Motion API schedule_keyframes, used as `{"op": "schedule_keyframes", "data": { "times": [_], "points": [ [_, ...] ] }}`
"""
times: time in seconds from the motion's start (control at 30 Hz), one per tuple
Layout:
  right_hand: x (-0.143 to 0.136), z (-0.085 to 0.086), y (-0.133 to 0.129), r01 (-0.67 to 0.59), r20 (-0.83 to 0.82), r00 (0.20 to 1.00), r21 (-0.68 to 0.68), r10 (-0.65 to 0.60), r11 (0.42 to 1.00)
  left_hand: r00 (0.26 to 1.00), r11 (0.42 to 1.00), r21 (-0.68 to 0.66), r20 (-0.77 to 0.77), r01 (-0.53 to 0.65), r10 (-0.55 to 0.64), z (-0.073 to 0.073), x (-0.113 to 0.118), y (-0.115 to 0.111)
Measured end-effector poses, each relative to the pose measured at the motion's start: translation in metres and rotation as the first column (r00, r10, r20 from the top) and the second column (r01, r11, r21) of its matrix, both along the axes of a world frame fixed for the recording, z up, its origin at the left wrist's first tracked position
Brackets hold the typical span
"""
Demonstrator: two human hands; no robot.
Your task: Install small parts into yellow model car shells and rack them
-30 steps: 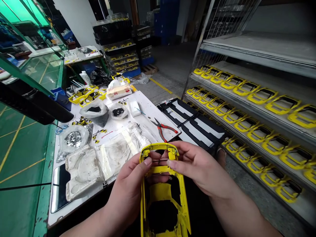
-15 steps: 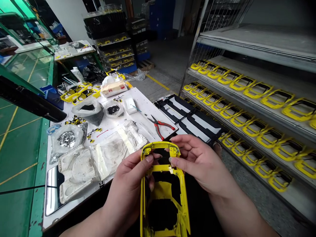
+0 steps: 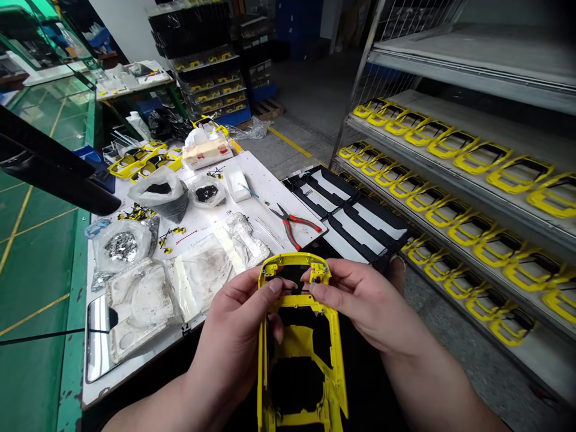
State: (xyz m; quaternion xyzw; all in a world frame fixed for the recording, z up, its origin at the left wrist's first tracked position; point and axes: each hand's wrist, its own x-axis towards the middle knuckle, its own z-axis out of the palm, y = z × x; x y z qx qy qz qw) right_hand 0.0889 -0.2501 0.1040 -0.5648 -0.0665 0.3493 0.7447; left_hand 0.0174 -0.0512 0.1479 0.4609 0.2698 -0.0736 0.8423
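A yellow plastic frame (image 3: 335, 342) with large openings stands tilted in front of me, its rounded end away from me. My left hand (image 3: 247, 312) grips its left side, thumb near the crossbar. On the other side my right hand (image 3: 355, 294) is closed on the upper right corner, thumb and fingers pinched by a small dark piece at the corner block. Whether a separate part sits between those fingertips is too small to make out. Red-handled pliers (image 3: 294, 227) lie open on the table beyond the frame.
On the white table (image 3: 263, 174) are bags of small parts (image 3: 121, 243), a bag of black pieces (image 3: 159, 198), a dirty white padded rest (image 3: 144, 312) and a tissue box (image 3: 207, 150). A black tray (image 3: 355, 213) adjoins it. At right, a rack (image 3: 432, 156) holds rows of yellow frames.
My right fingers have moved down from the top edge and curled in at the corner block. My left hand keeps its hold, and the view has shifted slightly.
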Motion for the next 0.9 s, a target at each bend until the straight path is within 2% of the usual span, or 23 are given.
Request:
{"op": "schedule_keyframes", "data": {
  "times": [0.13, 0.3, 0.6, 0.9],
  "points": [
    [-0.0021, 0.0, 0.0021, 0.048, -0.053, 0.998, 0.049, -0.045, 0.998, 1.0, 1.0, 0.001, 0.008, -0.013, 0.013, 0.0023, 0.0007, -0.0001],
    [-0.0039, 0.0015, 0.0074, 0.117, -0.022, 0.993, 0.047, -0.117, 0.992, 0.999, 0.999, 0.03, 0.024, -0.031, 0.03, 0.0042, 0.0008, 0.0013],
    [-0.0054, 0.0021, 0.0095, 0.116, -0.045, 0.993, 0.131, -0.111, 0.985, 0.995, 0.996, -0.02, 0.047, -0.088, 0.088, -0.0006, -0.0031, 0.0039],
    [-0.0062, -0.0001, 0.0098, 0.122, -0.044, 0.992, 0.103, -0.118, 0.987, 0.997, 0.995, -0.072, 0.026, -0.064, 0.066, 0.0009, 0.0009, 0.0041]
  ]
}}
